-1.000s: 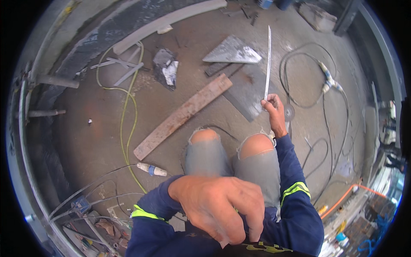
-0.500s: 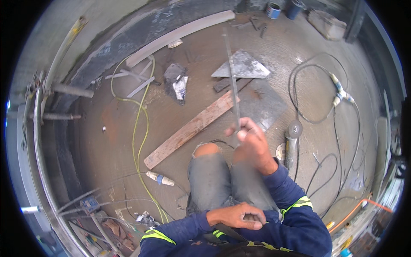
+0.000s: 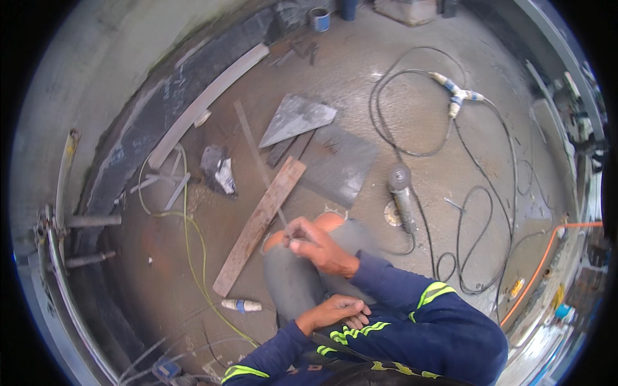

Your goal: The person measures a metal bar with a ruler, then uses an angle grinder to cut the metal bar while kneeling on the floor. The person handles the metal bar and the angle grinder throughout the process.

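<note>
A long, thin, pale grey strip (image 3: 252,139) is pinched at its near end by my right hand (image 3: 320,246), above my knees. The strip slants away to the far left, its middle passing over a worn reddish-brown board (image 3: 259,225) on the ground. My left hand (image 3: 336,311) rests low over my lap, just below the right forearm. Its fingers are curled closed, and what they hold, if anything, is hidden. Beyond the board lie a triangular grey slab piece (image 3: 297,119) and a flat square grey slab (image 3: 339,164).
An angle grinder (image 3: 403,202) lies right of my knees beside a round disc (image 3: 391,214). Black cables run from a three-way connector (image 3: 456,96). A yellow-green cable (image 3: 188,238) and white plug (image 3: 241,305) lie left. A long pale plank (image 3: 209,103) lies along the far-left wall.
My view has turned right, so the ground things appear farther left. My right hand has come lower and closer to my left hand, with the strip now slanting left. My left hand stays over my lap.
</note>
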Available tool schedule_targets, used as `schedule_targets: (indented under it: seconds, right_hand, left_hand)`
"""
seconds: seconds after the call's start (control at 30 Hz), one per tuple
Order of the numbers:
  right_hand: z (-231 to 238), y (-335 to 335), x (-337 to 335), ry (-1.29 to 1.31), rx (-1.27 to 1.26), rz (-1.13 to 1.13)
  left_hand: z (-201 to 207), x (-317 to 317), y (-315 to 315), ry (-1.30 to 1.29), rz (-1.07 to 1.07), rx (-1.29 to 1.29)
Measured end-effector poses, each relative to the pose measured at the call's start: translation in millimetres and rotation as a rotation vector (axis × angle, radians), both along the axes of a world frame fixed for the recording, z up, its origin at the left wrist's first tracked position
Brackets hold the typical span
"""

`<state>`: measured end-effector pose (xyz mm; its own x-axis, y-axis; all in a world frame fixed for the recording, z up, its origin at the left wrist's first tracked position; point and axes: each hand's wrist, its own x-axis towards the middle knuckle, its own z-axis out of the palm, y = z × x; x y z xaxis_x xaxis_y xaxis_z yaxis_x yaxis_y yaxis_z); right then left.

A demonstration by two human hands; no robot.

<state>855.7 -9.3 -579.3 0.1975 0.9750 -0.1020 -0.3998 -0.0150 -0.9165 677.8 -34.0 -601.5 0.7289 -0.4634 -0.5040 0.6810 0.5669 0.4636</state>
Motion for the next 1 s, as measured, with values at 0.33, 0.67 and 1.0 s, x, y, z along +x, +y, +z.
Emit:
schedule_targets:
  seconds: [0.33,0.67,1.0]
  right_hand:
    - [-35.9,33.7,-9.1,-0.355,0.02,-0.042]
    - [-25.1,48.2,-10.0,-0.437,0.0,-0.098]
    - [-39.8,34.7,32.0,-0.524,-0.027,-0.213]
  left_hand:
    - [-14.9,3.8,-15.1,0.019,0.188,0.286]
    - [-26.4,-6.0,-6.9,-0.023,0.268,0.356]
    - [22.7,39.6,6.1,-0.043,0.016,0.445]
